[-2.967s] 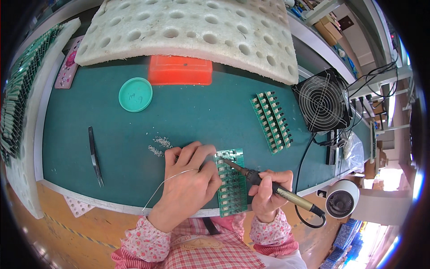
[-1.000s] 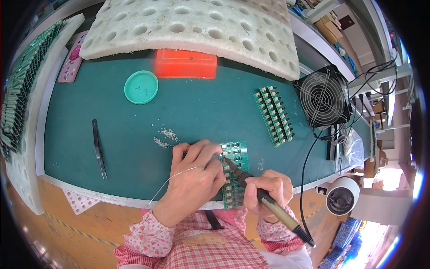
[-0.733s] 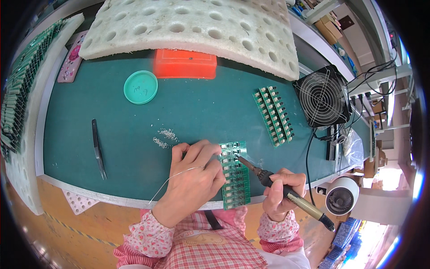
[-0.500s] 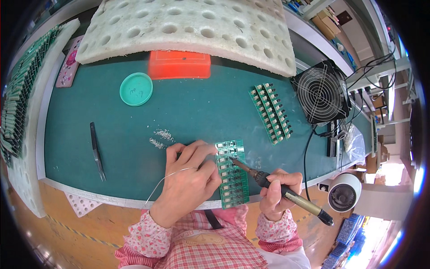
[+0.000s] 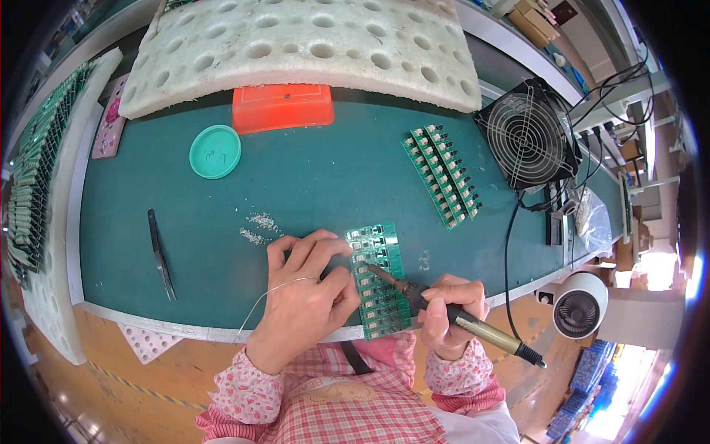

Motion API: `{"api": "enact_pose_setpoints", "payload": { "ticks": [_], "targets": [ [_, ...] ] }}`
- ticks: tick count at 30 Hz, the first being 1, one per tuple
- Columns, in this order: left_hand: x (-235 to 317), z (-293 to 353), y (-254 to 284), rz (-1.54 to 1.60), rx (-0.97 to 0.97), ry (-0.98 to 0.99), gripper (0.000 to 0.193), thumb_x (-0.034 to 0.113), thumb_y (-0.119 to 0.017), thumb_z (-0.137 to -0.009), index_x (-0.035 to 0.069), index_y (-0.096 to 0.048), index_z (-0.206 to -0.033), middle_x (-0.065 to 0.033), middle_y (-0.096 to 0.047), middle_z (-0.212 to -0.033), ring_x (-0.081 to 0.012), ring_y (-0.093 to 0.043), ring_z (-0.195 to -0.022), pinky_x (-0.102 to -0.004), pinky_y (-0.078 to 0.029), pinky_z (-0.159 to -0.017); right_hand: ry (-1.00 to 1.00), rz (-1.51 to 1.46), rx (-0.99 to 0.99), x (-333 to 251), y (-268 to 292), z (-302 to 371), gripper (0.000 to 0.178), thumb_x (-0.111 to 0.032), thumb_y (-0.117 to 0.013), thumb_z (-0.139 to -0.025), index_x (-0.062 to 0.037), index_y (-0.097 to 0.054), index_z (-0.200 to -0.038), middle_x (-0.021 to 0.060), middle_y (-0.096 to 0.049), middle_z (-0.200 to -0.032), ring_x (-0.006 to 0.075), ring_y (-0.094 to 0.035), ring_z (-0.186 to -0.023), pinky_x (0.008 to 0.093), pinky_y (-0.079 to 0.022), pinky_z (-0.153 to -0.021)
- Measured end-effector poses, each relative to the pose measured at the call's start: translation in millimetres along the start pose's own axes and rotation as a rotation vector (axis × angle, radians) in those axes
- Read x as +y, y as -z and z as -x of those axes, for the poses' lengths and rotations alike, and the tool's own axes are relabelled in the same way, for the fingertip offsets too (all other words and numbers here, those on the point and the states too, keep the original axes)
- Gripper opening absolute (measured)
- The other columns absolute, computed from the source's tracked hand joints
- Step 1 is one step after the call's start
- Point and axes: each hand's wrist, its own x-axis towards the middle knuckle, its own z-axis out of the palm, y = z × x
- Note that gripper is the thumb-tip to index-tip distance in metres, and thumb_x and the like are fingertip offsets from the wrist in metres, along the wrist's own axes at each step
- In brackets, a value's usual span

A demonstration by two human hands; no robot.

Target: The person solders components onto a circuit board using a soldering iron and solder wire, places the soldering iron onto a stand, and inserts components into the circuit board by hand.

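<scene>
A green circuit board [image 5: 390, 259] with rows of small white and dark parts lies at the table's near edge. My right hand [image 5: 450, 314] is wrapped round the handle of a soldering iron [image 5: 484, 331], whose tip rests at or just above the board's left row of parts. At the board's left edge is my left hand [image 5: 307, 300], its fingers curled in. A thin solder wire [image 5: 260, 302] runs over the back of it and in between the fingers; the wire's end is hidden. Several more boards [image 5: 442, 176] lie side by side farther right.
White crumbs [image 5: 260, 222] lie beyond my left hand, tweezers [image 5: 160, 255] to the left. Farther back are a teal lid [image 5: 215, 152], a red box [image 5: 283, 109] and a holed foam slab [image 5: 296, 55]. A black fan [image 5: 526, 137] with cables stands at the right.
The iron's tip has moved down the board toward me, to parts nearer its middle. My left hand keeps its place at the board's edge. The whole view has shifted slightly.
</scene>
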Motion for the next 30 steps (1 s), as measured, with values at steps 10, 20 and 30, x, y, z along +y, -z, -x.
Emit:
{"api": "enact_pose_setpoints", "payload": {
  "ticks": [10, 20, 30],
  "targets": [
    [-1, -2, -3, -0.012, 0.003, 0.000, 0.012, 0.004, -0.072, -0.067, 0.005, -0.060, -0.065, -0.0043, -0.062, -0.106, -0.0244, -0.060, -0.105, -0.0459, -0.039, -0.089, 0.144, 0.128, -0.151, -7, -3, -12, 0.019, -0.001, -0.074, -0.077, -0.0033, -0.060, -0.089, 0.0020, -0.056, -0.059, 0.0177, -0.053, -0.043, 0.0301, -0.043, -0.043],
    [-2, 0, -3, -0.005, 0.007, 0.002, 0.018, 0.004, -0.073, -0.065, 0.007, -0.055, -0.061, -0.0032, -0.062, -0.105, -0.0232, -0.061, -0.104, -0.0454, -0.039, -0.088, 0.230, 0.306, -0.225, -28, -16, -19, 0.023, 0.003, -0.075, -0.068, -0.0039, -0.063, -0.086, 0.0012, -0.054, -0.057, 0.0176, -0.051, -0.042, 0.0278, -0.040, -0.041],
    [-3, -1, -2, 0.020, 0.015, -0.001, 0.018, 0.003, -0.072, -0.066, 0.006, -0.055, -0.062, -0.0033, -0.062, -0.106, -0.0231, -0.062, -0.104, -0.0450, -0.039, -0.088, 0.195, 0.337, -0.010, -35, -13, -18, 0.019, 0.002, -0.073, -0.072, -0.0021, -0.057, -0.083, 0.0017, -0.061, -0.059, 0.0129, -0.051, -0.041, 0.0271, -0.038, -0.038]
  ]
}}
